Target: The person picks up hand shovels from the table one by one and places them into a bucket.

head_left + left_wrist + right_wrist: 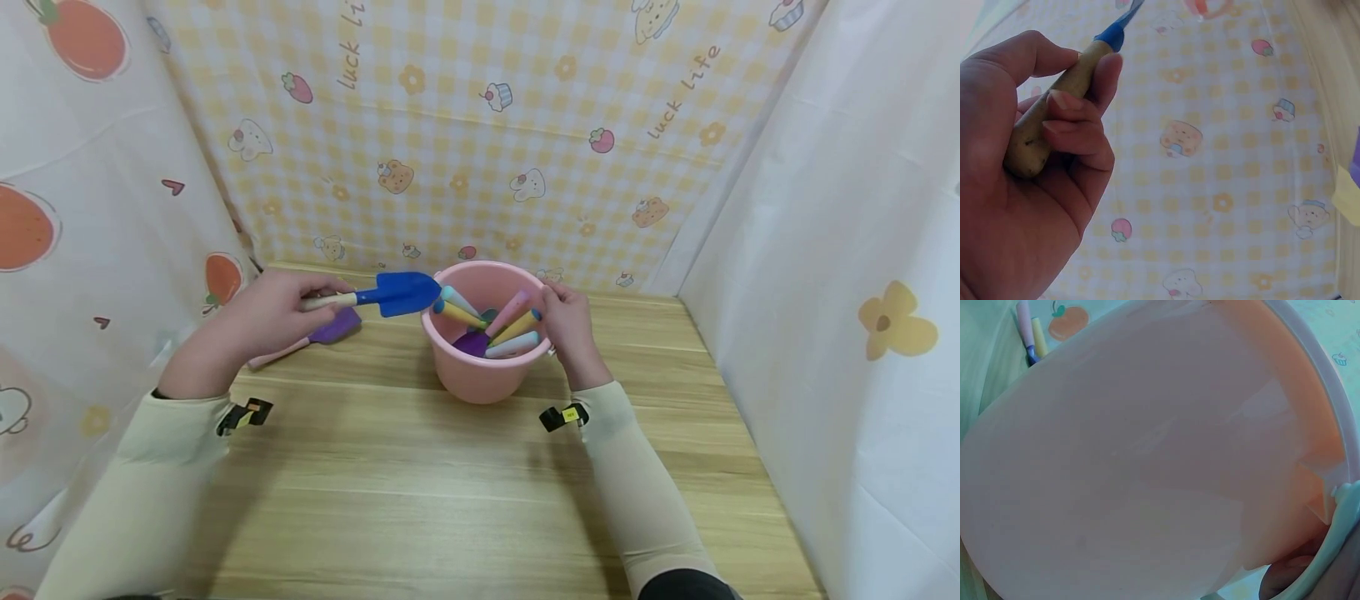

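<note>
Here, the left grip (277,312) is clasping the blue trowel (405,294), while the right grip (570,329) is holding the pink bucket (480,380) immediately leftward, apparently for steadiness.

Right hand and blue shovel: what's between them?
The pink bucket, with tools inside. In the head view, the right hand grips it, and the blue shovel points at its opposite side.

We saw a small trowel (401,295), its blade blue and its handle pale wood, gripped by the left hand (281,312), the tip pointing toward a pink bucket (480,379); whether they touched, we could not tell. We saw the bucket standing on the table (420,483), the right hand (568,325) holding its right rim, several bright-handled tools (510,314) leaning inside.
</note>
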A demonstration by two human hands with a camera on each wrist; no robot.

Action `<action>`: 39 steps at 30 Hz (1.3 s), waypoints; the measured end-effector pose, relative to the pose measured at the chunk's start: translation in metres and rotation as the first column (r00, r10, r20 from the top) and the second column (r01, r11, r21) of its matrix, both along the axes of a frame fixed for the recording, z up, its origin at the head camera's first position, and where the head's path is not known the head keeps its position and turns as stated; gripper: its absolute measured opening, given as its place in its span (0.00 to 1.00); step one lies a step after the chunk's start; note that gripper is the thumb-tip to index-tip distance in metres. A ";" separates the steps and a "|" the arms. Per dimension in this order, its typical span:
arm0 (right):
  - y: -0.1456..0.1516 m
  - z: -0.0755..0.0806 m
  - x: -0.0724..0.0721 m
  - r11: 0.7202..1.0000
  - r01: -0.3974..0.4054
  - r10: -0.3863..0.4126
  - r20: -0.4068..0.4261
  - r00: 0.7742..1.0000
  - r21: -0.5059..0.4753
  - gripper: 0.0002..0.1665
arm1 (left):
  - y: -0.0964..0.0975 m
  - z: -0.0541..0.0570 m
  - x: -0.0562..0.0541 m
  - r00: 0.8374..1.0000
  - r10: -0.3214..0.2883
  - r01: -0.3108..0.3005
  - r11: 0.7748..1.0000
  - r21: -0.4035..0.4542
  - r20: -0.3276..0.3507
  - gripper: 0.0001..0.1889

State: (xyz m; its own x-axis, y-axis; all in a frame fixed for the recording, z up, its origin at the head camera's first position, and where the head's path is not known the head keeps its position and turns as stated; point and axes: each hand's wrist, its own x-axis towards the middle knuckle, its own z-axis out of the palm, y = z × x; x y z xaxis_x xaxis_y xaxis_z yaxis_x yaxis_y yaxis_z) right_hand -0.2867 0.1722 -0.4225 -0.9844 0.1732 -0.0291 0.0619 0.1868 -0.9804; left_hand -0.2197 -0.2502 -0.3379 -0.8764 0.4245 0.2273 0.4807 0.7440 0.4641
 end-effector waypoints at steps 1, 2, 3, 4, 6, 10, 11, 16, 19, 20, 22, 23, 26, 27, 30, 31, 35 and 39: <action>0.000 0.000 0.000 1.000 0.000 0.000 -0.002 1.000 -0.001 0.25 | 0.002 0.002 0.000 1.000 -0.003 0.003 1.000 0.005 0.008 0.16; 0.000 -0.001 0.000 1.000 0.000 0.000 -0.004 1.000 -0.002 0.25 | 0.004 0.004 -0.001 1.000 -0.008 0.008 1.000 0.010 0.016 0.16; 0.000 -0.001 0.000 1.000 0.001 -0.001 -0.005 1.000 -0.004 0.25 | 0.006 0.006 -0.001 1.000 -0.013 0.013 1.000 0.010 0.021 0.15; 0.000 -0.001 0.000 1.000 0.000 0.000 -0.006 1.000 -0.004 0.25 | 0.008 0.008 -0.002 0.999 -0.013 0.013 1.000 0.010 0.030 0.15; 0.000 -0.001 -0.001 1.000 0.000 0.000 -0.007 1.000 -0.004 0.25 | 0.013 0.013 -0.003 0.998 -0.015 0.015 1.000 0.008 0.055 0.13; 0.001 0.000 0.000 1.000 0.001 -0.001 -0.005 1.000 -0.001 0.25 | 0.025 0.024 -0.005 0.993 -0.034 0.034 0.999 0.005 0.113 0.11; 0.001 0.000 0.000 1.000 0.002 -0.002 -0.005 1.000 -0.001 0.25 | 0.028 0.026 -0.006 0.991 -0.046 0.047 0.999 -0.001 0.123 0.11; 0.002 -0.001 0.000 1.000 0.005 -0.005 -0.005 1.000 -0.007 0.25 | 0.044 0.038 -0.014 0.986 -0.095 0.108 0.990 -0.086 0.136 0.12; 0.002 -0.001 0.000 1.000 0.006 -0.006 0.000 1.000 -0.008 0.25 | 0.052 0.041 -0.021 0.985 -0.121 0.138 0.981 -0.135 0.124 0.12; 0.002 0.000 0.000 1.000 0.007 -0.007 0.003 1.000 -0.007 0.25 | 0.054 0.042 -0.022 0.984 -0.132 0.149 0.978 -0.143 0.119 0.11; 0.002 0.000 0.000 1.000 0.005 -0.005 0.007 1.000 -0.008 0.25 | 0.057 0.043 -0.024 0.983 -0.147 0.163 0.974 -0.157 0.109 0.11; 0.002 -0.001 -0.001 1.000 0.005 -0.005 0.008 1.000 -0.007 0.25 | 0.058 0.043 -0.025 0.983 -0.153 0.169 0.973 -0.160 0.104 0.10; 0.001 -0.002 -0.002 1.000 0.004 -0.004 0.005 1.000 -0.004 0.24 | 0.062 0.043 -0.027 0.981 -0.165 0.180 0.969 -0.167 0.098 0.10; 0.002 -0.002 -0.002 1.000 0.004 -0.004 0.003 1.000 -0.003 0.24 | 0.063 0.043 -0.028 0.981 -0.166 0.180 0.969 -0.170 0.097 0.10; 0.002 -0.003 -0.003 1.000 0.004 -0.004 0.002 1.000 0.001 0.24 | 0.067 0.044 -0.030 0.981 -0.171 0.186 0.967 -0.176 0.095 0.09; 0.002 -0.003 -0.003 1.000 0.003 -0.003 0.002 1.000 0.001 0.24 | 0.069 0.044 -0.031 0.980 -0.172 0.187 0.967 -0.176 0.096 0.09; 0.003 -0.002 -0.003 1.000 0.002 -0.002 0.003 1.000 -0.004 0.24 | 0.075 0.046 -0.035 0.979 -0.171 0.188 0.968 -0.168 0.109 0.08; 0.003 -0.003 -0.003 1.000 0.003 -0.003 0.008 1.000 -0.011 0.24 | 0.084 0.048 -0.038 0.981 -0.168 0.185 0.965 -0.185 0.101 0.03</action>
